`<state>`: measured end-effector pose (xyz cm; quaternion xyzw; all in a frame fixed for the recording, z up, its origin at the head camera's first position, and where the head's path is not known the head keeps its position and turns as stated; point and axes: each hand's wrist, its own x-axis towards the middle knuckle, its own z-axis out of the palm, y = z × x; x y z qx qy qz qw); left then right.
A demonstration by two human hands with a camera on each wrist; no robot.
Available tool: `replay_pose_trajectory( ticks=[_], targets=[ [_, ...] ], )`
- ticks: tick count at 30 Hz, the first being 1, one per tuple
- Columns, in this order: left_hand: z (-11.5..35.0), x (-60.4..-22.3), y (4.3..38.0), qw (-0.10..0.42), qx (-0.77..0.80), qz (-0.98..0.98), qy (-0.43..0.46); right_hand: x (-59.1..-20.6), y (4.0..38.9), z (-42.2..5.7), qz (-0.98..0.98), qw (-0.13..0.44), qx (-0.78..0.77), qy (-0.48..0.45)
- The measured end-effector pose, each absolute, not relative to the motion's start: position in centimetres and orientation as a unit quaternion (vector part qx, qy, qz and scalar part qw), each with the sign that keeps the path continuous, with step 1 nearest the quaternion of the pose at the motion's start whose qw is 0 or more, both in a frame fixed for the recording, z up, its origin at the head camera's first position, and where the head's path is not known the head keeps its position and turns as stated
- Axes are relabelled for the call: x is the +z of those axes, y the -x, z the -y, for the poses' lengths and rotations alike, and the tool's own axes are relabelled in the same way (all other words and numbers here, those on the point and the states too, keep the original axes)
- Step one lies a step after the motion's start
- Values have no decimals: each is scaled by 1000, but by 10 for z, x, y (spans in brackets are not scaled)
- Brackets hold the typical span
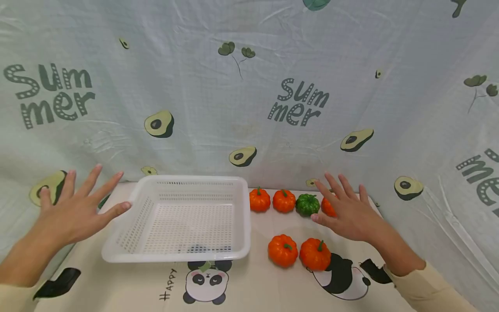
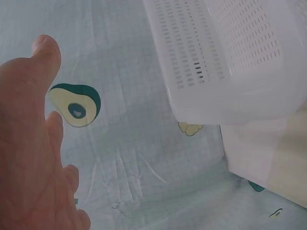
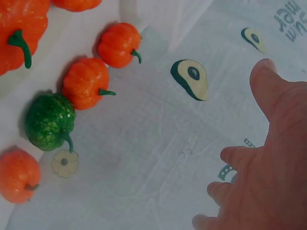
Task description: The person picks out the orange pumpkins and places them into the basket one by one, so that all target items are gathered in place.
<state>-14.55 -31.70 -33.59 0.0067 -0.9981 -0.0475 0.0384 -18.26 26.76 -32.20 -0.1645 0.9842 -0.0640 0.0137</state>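
Observation:
A white plastic basket [image 1: 243,216] with slotted walls rests on the table, left of centre. My left hand [image 1: 76,212], fingers spread and holding nothing, is raised by the basket's left side; the left wrist view shows the basket [image 2: 201,108] apart from that hand [image 2: 33,139]. Over the right of the table my right hand [image 1: 348,214] hovers with spread fingers, partly covering an orange pumpkin [image 1: 328,207]. Beside that one, a green pumpkin [image 1: 307,204] stands in a back row with orange pumpkins [image 1: 283,201]. Nearer the front sit two more orange pumpkins, one left [image 1: 282,251], one right [image 1: 315,254].
A pale cloth with panda prints [image 1: 205,284] covers the table. Behind and at both sides hangs a light curtain [image 1: 202,130] printed with avocados and lettering. The back row of pumpkins stands close to the curtain, right of the basket.

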Motion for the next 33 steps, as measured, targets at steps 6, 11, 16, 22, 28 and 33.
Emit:
replay_pose_trajectory(
  ticks=[6, 11, 16, 22, 28, 33],
  targets=[
    [317, -340, 143, 34, -49, 998, 0, -329, 178, -273, -984, 8, -68, 166],
    [318, -343, 143, 36, -45, 998, 1, -336, 177, -275, -983, 8, -81, 163],
    [322, -353, 141, 45, -40, 998, 4, -345, 176, -277, -983, 11, -85, 162],
    [324, -368, 140, 58, -35, 998, 15, -357, 173, -280, -982, 20, -99, 163],
    [326, -380, 140, 59, -23, 998, 22, -369, 171, -281, -981, 14, -106, 159],
    [327, -388, 140, 56, -30, 998, 29, -374, 169, -283, -981, 16, -114, 154]
  ],
)
